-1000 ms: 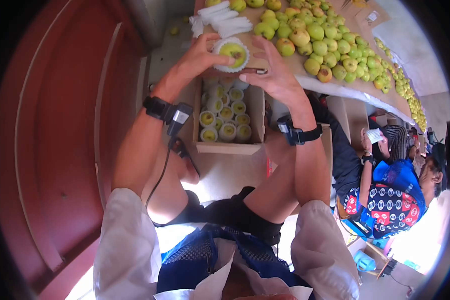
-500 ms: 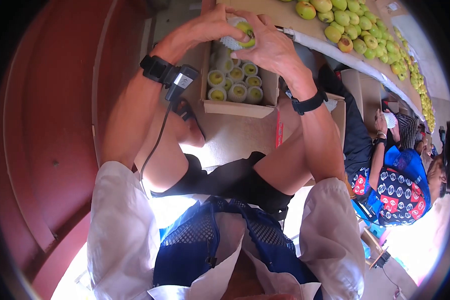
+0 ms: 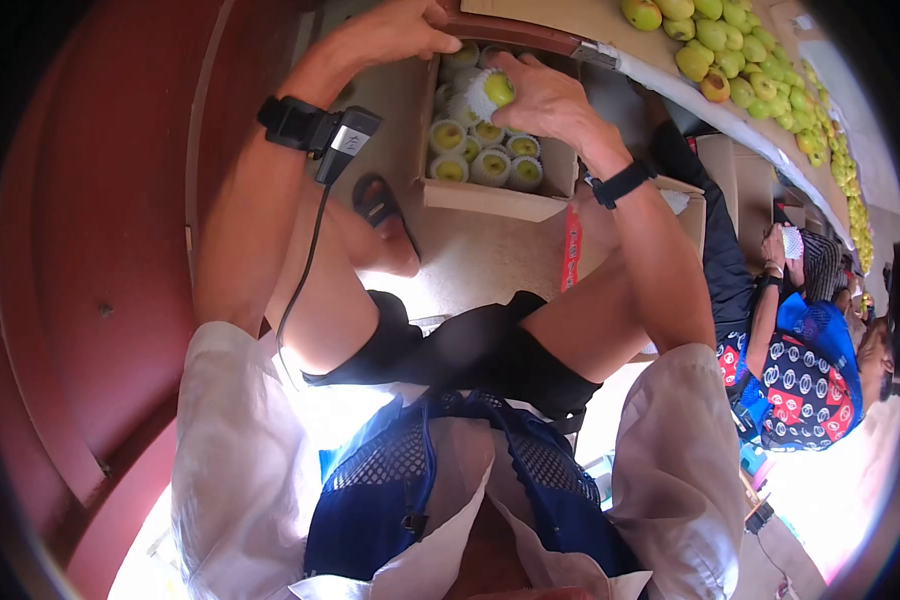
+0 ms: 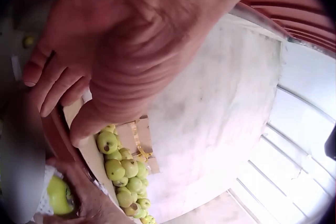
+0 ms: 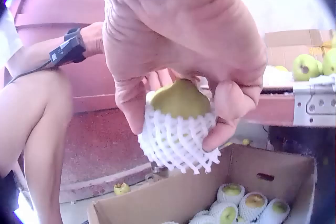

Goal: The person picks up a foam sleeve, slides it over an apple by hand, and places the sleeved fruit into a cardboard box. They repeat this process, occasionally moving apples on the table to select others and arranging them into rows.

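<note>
My right hand (image 3: 550, 95) grips a green apple (image 3: 498, 88) in a white foam net sleeve (image 5: 181, 140), fingers and thumb around its upper part. Above the open cardboard box (image 3: 495, 198), the apple hangs with its bare top toward my palm. Rows of sleeved apples (image 3: 490, 168) stand inside the box. My left hand (image 3: 395, 30) holds nothing; it is off to the left of the sleeved apple, near the table edge, with fingers loosely bent in the left wrist view.
A table (image 3: 530, 12) at the back carries a pile of loose green apples (image 3: 715, 45). Beside my left arm stands a red panel (image 3: 100, 250). Another person (image 3: 800, 380) sits at the right, holding a white net sleeve. One apple (image 5: 122, 188) lies on the floor beyond the box.
Both hands were at the sleeved apple above the box. The left hand has let go and moved left, while the right hand now holds the apple alone, lower over the box.
</note>
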{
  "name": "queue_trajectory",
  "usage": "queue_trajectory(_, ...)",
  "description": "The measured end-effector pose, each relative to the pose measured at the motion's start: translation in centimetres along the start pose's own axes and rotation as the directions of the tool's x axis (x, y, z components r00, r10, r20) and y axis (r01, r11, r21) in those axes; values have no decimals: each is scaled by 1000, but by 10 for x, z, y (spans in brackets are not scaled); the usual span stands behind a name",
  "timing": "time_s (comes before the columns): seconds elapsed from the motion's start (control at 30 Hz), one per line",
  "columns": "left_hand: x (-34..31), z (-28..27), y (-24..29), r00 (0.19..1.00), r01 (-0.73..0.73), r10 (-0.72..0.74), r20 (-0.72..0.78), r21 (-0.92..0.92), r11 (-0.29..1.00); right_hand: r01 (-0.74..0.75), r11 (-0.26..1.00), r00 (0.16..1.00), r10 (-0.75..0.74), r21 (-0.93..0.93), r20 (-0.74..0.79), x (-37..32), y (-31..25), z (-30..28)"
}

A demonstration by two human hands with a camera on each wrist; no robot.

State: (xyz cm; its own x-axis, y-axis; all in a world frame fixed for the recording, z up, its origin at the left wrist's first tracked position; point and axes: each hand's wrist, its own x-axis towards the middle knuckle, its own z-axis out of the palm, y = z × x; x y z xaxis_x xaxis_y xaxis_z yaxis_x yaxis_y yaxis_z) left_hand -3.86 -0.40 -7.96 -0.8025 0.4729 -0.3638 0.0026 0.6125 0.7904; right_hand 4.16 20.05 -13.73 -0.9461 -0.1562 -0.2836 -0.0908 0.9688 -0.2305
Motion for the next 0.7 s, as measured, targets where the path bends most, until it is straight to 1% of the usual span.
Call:
queue_trajectory(0.03, 12, -1, -16, 996, -63, 60, 60, 46, 997, -20, 1000, 998, 21, -17, 62, 8, 7, 8)
queue_trajectory(0.07, 33, -1, -45, 985, -131, 119, 123, 92, 987, -41, 999, 992, 44, -34, 120, 17, 16, 15)
queue_trajectory(0.1, 47, 2, -65, 966, -202, 175, 191, 136, 970, -87, 995, 979, 93, -39, 181, 29, 26, 20)
queue_trajectory(0.17, 48, 16, -72, 954, -206, 175, 244, 107, 973, -191, 981, 931, 194, -42, 308, 50, 53, 36)
queue_trajectory(0.2, 50, 22, -75, 947, -208, 176, 270, 94, 974, -269, 962, 937, 249, 51, 243, 57, 69, 48)
queue_trajectory(0.23, 55, 30, -79, 950, -196, 155, 271, 134, 971, -319, 936, 939, 292, 149, 180, 66, 84, 67)
queue_trajectory(0.27, 60, 38, -85, 953, -184, 131, 275, 175, 967, -362, 898, 932, 341, 250, 123, 76, 99, 90)
queue_trajectory(0.3, 64, 45, -90, 954, -171, 108, 278, 215, 961, -395, 849, 915, 396, 350, 72, 77, 102, 99)
queue_trajectory(0.33, 69, 53, -95, 959, -172, 109, 261, 233, 957, -454, 773, 880, 466, 443, 90, 79, 104, 108)
queue_trajectory(0.37, 76, 57, -100, 962, -167, 97, 255, 270, 948, -500, 698, 851, 507, 513, 140, 83, 108, 117)
queue_trajectory(0.43, 76, 65, -88, 968, -150, 68, 242, 339, 929, -579, 522, 785, 564, 626, 256, 91, 117, 141)
queue_trajectory(0.53, 100, 77, -90, 933, -334, 217, 288, 462, 822, -468, 458, 803, 578, 756, 146, 100, 129, 172)
queue_trajectory(0.63, 140, 105, -106, 917, -392, 283, 282, 500, 772, -386, 299, 715, 695, 873, 78, 110, 130, 192)
queue_trajectory(0.7, 168, 128, -120, 903, -427, 311, 298, 518, 741, -405, 245, 666, 739, 881, 100, 116, 129, 198)
